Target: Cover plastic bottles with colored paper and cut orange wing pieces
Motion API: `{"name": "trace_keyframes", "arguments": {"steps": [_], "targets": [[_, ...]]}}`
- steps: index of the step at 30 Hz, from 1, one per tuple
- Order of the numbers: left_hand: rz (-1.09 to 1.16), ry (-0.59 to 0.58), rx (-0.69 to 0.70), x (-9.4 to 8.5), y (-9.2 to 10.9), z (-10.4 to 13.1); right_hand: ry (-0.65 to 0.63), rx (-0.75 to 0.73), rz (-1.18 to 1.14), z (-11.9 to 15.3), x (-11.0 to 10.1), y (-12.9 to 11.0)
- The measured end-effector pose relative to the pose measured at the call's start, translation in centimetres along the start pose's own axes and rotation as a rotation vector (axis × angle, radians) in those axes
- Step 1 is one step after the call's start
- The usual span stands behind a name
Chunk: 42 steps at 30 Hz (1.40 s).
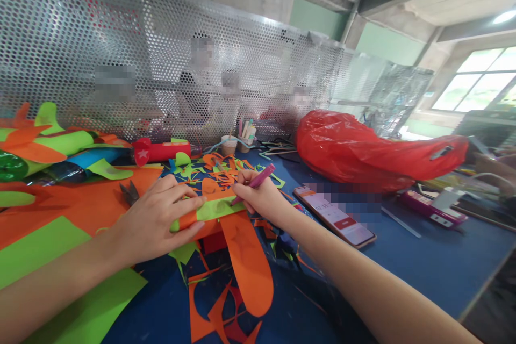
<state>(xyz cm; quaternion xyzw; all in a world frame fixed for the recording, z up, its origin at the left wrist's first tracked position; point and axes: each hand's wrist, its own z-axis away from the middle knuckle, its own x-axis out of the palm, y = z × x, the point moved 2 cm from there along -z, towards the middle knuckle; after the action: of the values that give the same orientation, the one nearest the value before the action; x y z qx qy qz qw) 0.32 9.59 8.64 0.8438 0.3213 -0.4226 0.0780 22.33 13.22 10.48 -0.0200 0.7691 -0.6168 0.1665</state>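
Observation:
An orange and lime-green paper model plane point(248, 263) is in front of me, one long rounded wing pointing toward me. My left hand point(165, 215) grips its body from the left, with fingers on top and the thumb along the near side. Pinched in my right hand point(260, 196) is a magenta marker pen point(263, 176), tilted, its tip at the green band point(220, 207) on the plane's body. A dark smudge or drawn mark shows on that band near the tip. Part of the body is covered by my left fingers.
Orange and green paper scraps point(209, 317) litter the blue table point(403, 263). Scissors point(129, 192) lie behind my left hand, near finished bottle planes point(165, 151). A phone point(334, 216), a red plastic bag point(342, 145) and a power strip point(433, 208) are rightward. Perforated metal mesh point(250, 64) stands behind.

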Motion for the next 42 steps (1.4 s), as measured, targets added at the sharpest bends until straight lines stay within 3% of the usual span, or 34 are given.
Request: {"name": "trace_keyframes", "arguments": {"steps": [32,42], "targets": [[0.001,0.012,0.001,-0.05,0.06,-0.03,0.009,0.012,0.014,0.07,-0.03,0.02],[0.004,0.008,-0.014,-0.06,0.03,-0.02,0.063,-0.036,0.031,-0.19,-0.38,0.42]]}}
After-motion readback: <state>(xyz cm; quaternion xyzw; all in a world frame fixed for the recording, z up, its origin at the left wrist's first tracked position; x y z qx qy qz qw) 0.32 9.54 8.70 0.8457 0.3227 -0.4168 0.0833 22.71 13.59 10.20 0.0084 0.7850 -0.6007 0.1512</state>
